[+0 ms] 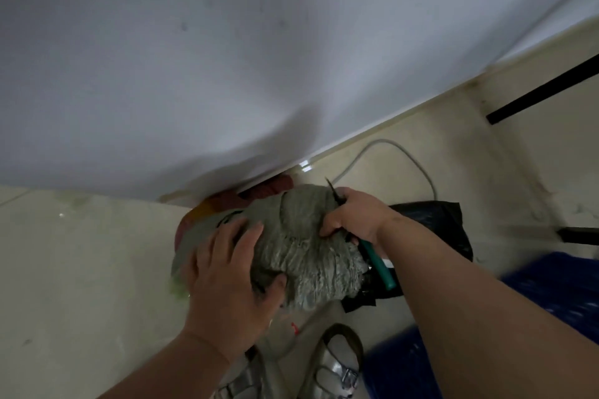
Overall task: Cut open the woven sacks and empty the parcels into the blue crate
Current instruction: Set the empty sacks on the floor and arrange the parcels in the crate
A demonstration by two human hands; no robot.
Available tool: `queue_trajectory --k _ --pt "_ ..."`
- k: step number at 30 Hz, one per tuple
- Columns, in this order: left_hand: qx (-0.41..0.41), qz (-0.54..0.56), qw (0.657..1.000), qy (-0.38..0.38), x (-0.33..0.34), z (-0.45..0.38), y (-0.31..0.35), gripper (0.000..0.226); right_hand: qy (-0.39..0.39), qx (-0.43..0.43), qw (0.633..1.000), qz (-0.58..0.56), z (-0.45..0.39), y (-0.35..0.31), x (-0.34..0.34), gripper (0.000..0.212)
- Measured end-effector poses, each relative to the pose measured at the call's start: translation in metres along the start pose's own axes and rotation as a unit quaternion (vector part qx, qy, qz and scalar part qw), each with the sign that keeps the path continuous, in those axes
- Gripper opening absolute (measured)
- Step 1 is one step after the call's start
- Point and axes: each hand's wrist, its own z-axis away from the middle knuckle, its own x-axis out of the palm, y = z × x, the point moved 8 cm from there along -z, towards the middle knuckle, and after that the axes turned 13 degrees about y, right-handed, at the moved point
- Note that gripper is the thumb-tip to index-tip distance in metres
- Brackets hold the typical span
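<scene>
A grey-green woven sack (298,243) with a bunched, gathered top sits on the floor against the white wall. My left hand (227,272) grips its near left side, fingers spread over the fabric and thumb hooked underneath. My right hand (353,214) grips the sack's right top while also holding a green-handled cutter (377,264), whose dark blade tip (332,189) sticks up above the sack. The blue crate (551,301) lies at the lower right, partly hidden by my right forearm.
A black plastic bag (437,227) lies behind the sack on the right. Red and orange material (275,189) shows behind the sack by the wall. A grey cable (408,155) loops on the tiled floor. My sandalled feet (337,363) are below. Black metal legs (547,87) stand at right.
</scene>
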Motion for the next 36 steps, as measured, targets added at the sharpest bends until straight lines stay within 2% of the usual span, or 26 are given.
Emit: queue_trajectory --k 4,7,9,12,15,17,19,21,23,25,27,29,30,33,36 --pt "-0.022 -0.009 1.0 -0.007 0.027 0.02 -0.03 0.081 -0.079 0.02 0.995 0.057 -0.029 0.016 0.042 0.06" --pt "-0.029 -0.015 0.999 -0.027 0.051 0.045 -0.045 0.088 -0.081 0.029 0.991 0.103 -0.044 0.05 0.07 0.071" --pt "-0.018 -0.017 0.999 -0.048 0.068 0.059 -0.052 0.089 -0.059 0.043 0.994 0.084 -0.052 0.076 0.083 0.068" --pt "0.022 -0.031 0.994 -0.101 0.097 0.073 -0.064 0.074 -0.031 0.051 0.997 0.056 -0.062 0.106 0.1 0.069" --pt "0.004 -0.044 0.981 -0.188 0.131 0.081 -0.083 0.069 0.014 0.02 0.995 0.096 -0.07 0.123 0.113 0.061" --pt "-0.016 -0.051 0.97 -0.238 0.154 0.085 -0.094 0.073 0.056 -0.01 0.986 0.156 -0.074 0.134 0.117 0.065" --pt "-0.034 -0.069 0.953 -0.294 0.183 0.087 -0.107 0.09 0.061 -0.022 0.981 0.185 -0.077 0.144 0.123 0.077" --pt "-0.045 -0.11 0.925 -0.36 0.207 0.088 -0.12 0.096 0.071 -0.016 0.986 0.147 -0.079 0.149 0.119 0.074" --pt "-0.048 -0.154 0.904 -0.395 0.219 0.077 -0.129 0.083 0.169 -0.009 0.983 0.075 -0.082 0.152 0.091 0.057" --pt "-0.053 -0.179 0.898 -0.398 0.224 0.059 -0.13 0.071 0.304 0.037 0.951 0.026 -0.082 0.17 0.051 0.046" --pt "-0.077 -0.19 0.896 -0.393 0.226 0.048 -0.127 0.069 0.386 0.173 0.905 -0.045 -0.077 0.211 0.024 0.054" --pt "-0.099 -0.187 0.905 -0.368 0.228 0.05 -0.114 0.066 0.416 0.301 0.843 -0.16 -0.075 0.256 0.022 0.067" --pt "-0.106 -0.184 0.913 -0.347 0.228 0.053 -0.106 0.065 0.413 0.332 0.821 -0.214 -0.078 0.275 0.028 0.073" --pt "-0.111 -0.177 0.936 -0.282 0.225 0.061 -0.089 0.061 0.386 0.362 0.789 -0.313 -0.094 0.306 0.053 0.089" --pt "-0.139 -0.16 0.95 -0.229 0.221 0.06 -0.089 0.056 0.454 0.374 0.697 -0.411 -0.093 0.314 0.051 0.1"
